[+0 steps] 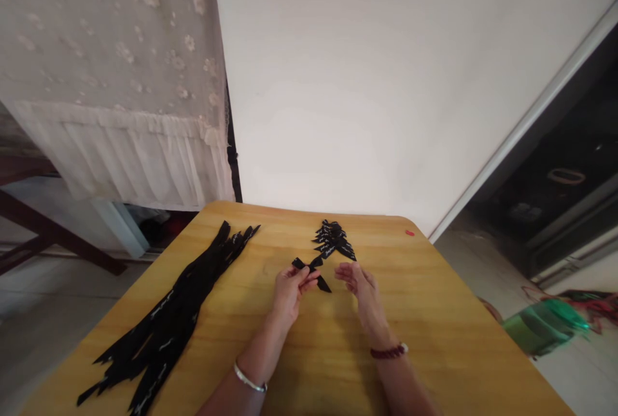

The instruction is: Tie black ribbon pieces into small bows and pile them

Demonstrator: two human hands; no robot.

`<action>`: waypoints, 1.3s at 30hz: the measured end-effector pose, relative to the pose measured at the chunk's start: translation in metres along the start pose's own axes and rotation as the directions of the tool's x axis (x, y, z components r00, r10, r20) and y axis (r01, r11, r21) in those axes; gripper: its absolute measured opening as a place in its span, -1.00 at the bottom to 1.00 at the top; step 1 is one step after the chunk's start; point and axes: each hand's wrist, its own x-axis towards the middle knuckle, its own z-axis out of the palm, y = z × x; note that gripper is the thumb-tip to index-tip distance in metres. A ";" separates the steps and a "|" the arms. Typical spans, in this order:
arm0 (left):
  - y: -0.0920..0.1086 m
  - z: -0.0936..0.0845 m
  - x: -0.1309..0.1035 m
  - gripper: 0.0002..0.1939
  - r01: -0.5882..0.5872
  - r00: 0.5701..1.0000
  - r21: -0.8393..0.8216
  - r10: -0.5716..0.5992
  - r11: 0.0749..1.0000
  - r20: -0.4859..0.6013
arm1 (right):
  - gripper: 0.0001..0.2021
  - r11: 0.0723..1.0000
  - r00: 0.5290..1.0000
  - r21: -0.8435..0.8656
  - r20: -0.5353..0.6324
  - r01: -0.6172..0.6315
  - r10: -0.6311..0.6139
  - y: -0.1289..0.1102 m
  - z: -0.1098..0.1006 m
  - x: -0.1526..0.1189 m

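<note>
A black ribbon bow (pixel 316 264) with angled tails is pinched between the thumb and fingers of my left hand (pixel 293 285), above the wooden table. My right hand (pixel 360 281) is just to the right of the bow, fingers loosely curved and apart, with nothing seen in them. Beyond both hands lies a small pile of black ribbon bows (pixel 332 237) with white lettering. To the left, a long bundle of loose black ribbon strips (pixel 178 306), some with white script, stretches along the table.
The wooden table (pixel 425 332) stands against a white wall panel (pixel 347 94). A small red object (pixel 409 232) lies near its far right corner. A green translucent container (pixel 545 327) is beyond the right edge. A lace curtain (pixel 135 81) hangs at the left.
</note>
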 end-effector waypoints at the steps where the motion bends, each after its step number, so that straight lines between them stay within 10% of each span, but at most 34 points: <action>1: 0.000 0.000 -0.001 -0.96 -0.001 1.000 0.012 0.001 1.000 0.007 | -0.61 1.000 1.000 0.021 -0.007 0.002 -0.002 -0.001 0.000 0.000; 12: -0.004 0.000 0.001 -0.90 -0.017 0.999 0.066 0.015 0.998 0.036 | -0.66 0.998 0.997 -0.046 -0.069 0.035 -0.038 -0.004 -0.001 -0.002; 21: -0.010 0.001 -0.002 -0.91 -0.001 0.994 0.156 -0.016 0.988 0.108 | -0.56 0.992 0.986 -0.117 0.166 0.042 -0.023 0.005 0.007 -0.004; 39: -0.012 0.003 -0.005 -0.87 0.000 0.988 0.213 -0.032 0.977 0.148 | -0.79 0.981 0.961 -0.103 0.241 0.163 -0.134 0.004 0.010 -0.004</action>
